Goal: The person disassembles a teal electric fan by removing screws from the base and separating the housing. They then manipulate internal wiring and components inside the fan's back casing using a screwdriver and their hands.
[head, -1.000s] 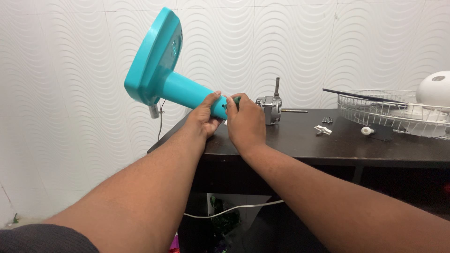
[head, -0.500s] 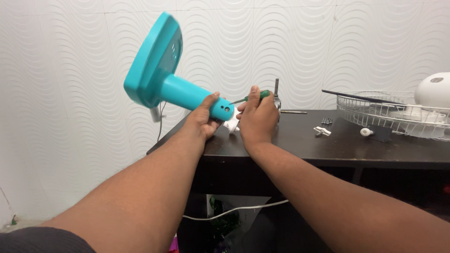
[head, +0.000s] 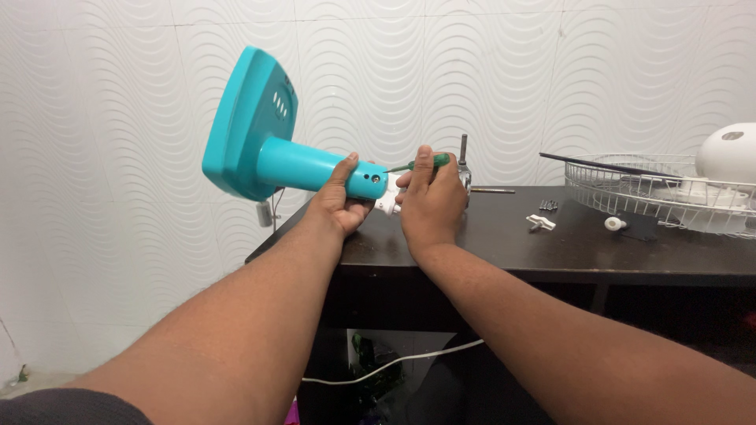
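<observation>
Left hand (head: 340, 203) around smooth teal plastic fan stand (head: 272, 142)

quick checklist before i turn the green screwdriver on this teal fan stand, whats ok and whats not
1. Teal plastic fan stand held firm: ok, the left hand wraps its neck.
2. Green-handled screwdriver gripped: ok, in the right hand.
3. Tip seated in a screw: cannot tell, the tip reaches the neck end but the screw head is too small to see.
4. Stand supported: not ok, the base hangs in the air past the dark wooden table edge.
5. Loose small white parts away from the table edge: ok.
6. White wire fan guard out of the hands' way: ok, far right.
</observation>
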